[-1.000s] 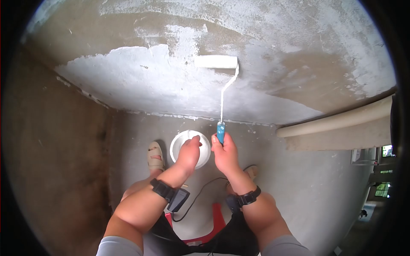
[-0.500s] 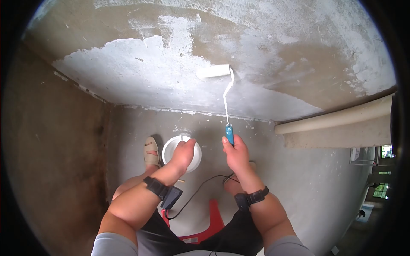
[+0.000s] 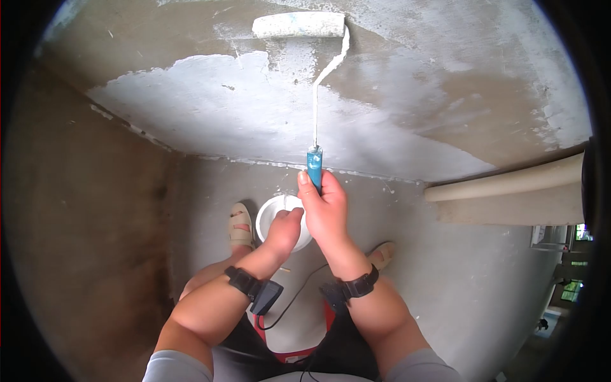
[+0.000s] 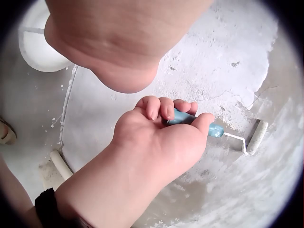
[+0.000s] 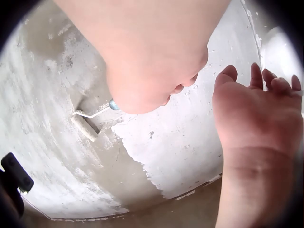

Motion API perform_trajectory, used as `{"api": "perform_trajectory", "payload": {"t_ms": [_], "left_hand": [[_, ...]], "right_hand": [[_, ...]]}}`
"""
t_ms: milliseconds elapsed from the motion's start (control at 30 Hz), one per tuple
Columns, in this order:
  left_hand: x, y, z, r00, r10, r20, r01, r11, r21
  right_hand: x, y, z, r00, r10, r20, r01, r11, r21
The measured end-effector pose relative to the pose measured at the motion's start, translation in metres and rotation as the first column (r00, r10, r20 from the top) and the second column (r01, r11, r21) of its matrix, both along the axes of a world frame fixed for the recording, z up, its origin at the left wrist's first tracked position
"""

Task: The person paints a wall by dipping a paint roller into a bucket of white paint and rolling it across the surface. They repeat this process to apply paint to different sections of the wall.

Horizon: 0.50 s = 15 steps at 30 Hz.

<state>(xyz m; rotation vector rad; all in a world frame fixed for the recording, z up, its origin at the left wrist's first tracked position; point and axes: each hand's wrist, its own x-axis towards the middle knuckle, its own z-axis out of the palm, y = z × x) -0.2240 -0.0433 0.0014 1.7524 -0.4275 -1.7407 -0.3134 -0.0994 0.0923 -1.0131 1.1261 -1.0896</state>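
Note:
In the head view, the right hand (image 3: 326,207) grips the blue handle (image 3: 314,167) of a paint roller, its thumb lying along the handle. The white roller sleeve (image 3: 299,25) lies against the partly whitened wall (image 3: 210,95), high in the view. Over the white bucket (image 3: 263,223) hangs the left hand (image 3: 283,232), holding nothing. The right wrist view shows that left hand (image 5: 261,109) palm up with loosely bent fingers. Curled fingers of the right hand (image 4: 159,130) wrap the handle in the left wrist view.
Sandalled feet stand on the grey floor (image 3: 458,267) on both sides of the bucket. A red stool (image 3: 293,355) is under the person, with a black cable beside it. At right, a pale pipe (image 3: 509,180) runs along the wall base. A brown side wall (image 3: 83,210) stands left.
The right hand has moved up and left, carrying the roller higher on the wall than in both earlier frames. Since half a second ago the left hand has shifted slightly right over the bucket.

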Motion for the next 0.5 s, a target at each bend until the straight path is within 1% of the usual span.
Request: {"api": "perform_trajectory", "payload": {"t_ms": [133, 200, 233, 300, 367, 433, 500], "left_hand": [[0.006, 0.0, -0.002, 0.999, 0.034, 0.001, -0.034, 0.999, -0.042], [0.007, -0.003, 0.005, 0.997, 0.069, 0.016, -0.068, 0.997, -0.044], [0.008, -0.003, 0.004, 0.997, 0.074, 0.013, -0.074, 0.996, -0.044], [0.007, -0.005, 0.003, 0.991, 0.076, 0.108, -0.077, 0.997, 0.001], [0.006, -0.007, 0.007, 0.99, 0.094, 0.105, -0.098, 0.995, 0.029], [0.002, -0.006, 0.014, 0.989, 0.105, 0.1, -0.112, 0.992, 0.058], [-0.002, -0.007, 0.019, 0.986, 0.125, 0.11, -0.132, 0.989, 0.065]], "right_hand": [[0.013, 0.001, -0.009, 1.0, 0.011, -0.028, -0.012, 1.0, -0.001], [0.012, 0.0, -0.013, 0.999, -0.044, -0.021, 0.044, 0.999, -0.002], [0.01, -0.001, -0.014, 0.999, -0.039, -0.024, 0.039, 0.999, -0.002], [0.002, -0.003, -0.015, 0.998, -0.059, 0.017, 0.057, 0.991, 0.119], [-0.006, -0.004, -0.019, 0.998, -0.058, 0.032, 0.053, 0.989, 0.139], [-0.017, -0.005, -0.02, 0.996, -0.072, 0.061, 0.058, 0.979, 0.195], [-0.027, -0.007, -0.023, 0.993, -0.09, 0.082, 0.074, 0.98, 0.186]]}}
